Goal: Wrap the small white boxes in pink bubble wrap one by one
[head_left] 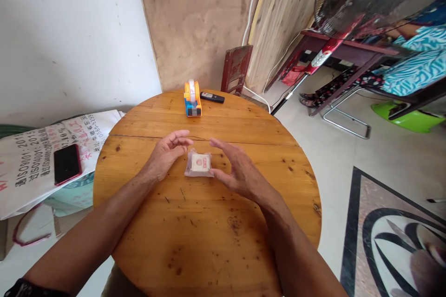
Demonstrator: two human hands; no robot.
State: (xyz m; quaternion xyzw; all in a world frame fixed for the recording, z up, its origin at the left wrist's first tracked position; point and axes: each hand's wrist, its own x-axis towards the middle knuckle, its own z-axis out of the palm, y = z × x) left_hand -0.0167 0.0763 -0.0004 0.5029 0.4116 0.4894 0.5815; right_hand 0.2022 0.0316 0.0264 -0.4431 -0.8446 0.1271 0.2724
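Observation:
A small white square item with red print, in a clear plastic wrapper [201,163], lies on the round wooden table [209,222] between my hands. To its left is my left hand [169,152], fingers curved and apart from the thumb, holding nothing. My right hand [237,164] is on the other side, thumb and fingers spread wide. Its thumb tip is at the wrapper's right edge; whether it touches, I cannot tell. Farther back stands an orange and blue tape dispenser [193,98] with a roll of tape in it. A black oblong object [212,97] lies beside the dispenser.
At the left, a phone [67,164] rests on a white printed sack [31,158]. A wooden chair [237,70] stands behind the table. A large fan [379,0] is at the upper right, near a seated person [414,60] and a green plastic stool or basin [406,117].

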